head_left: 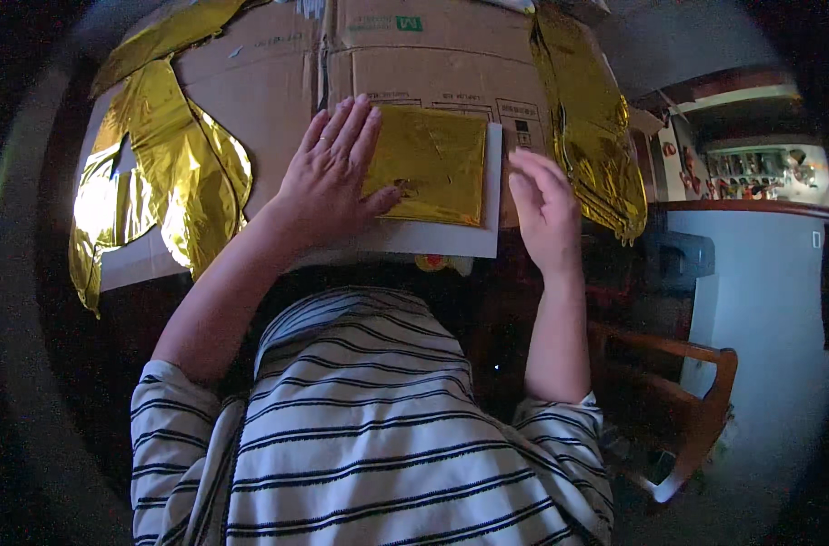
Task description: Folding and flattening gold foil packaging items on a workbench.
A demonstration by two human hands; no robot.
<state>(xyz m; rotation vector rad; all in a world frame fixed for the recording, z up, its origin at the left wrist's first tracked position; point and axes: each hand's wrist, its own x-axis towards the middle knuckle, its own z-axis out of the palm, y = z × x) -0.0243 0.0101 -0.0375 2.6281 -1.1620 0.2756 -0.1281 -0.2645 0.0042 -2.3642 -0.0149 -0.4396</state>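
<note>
A folded square of gold foil (437, 164) lies on a white sheet (451, 239), which rests on flattened brown cardboard (278, 82). My left hand (331, 173) lies flat with fingers spread, pressing the left edge of the gold square; the thumb reaches onto the foil. My right hand (543, 211) hovers edge-on just right of the white sheet, fingers straight and together, holding nothing. Whether it touches the sheet is unclear.
A large crumpled gold foil balloon (160, 173) hangs over the cardboard's left side. Another gold foil piece (592, 118) drapes down the right side. A wooden chair (696, 400) stands at the lower right beside a white wall. My striped shirt fills the bottom.
</note>
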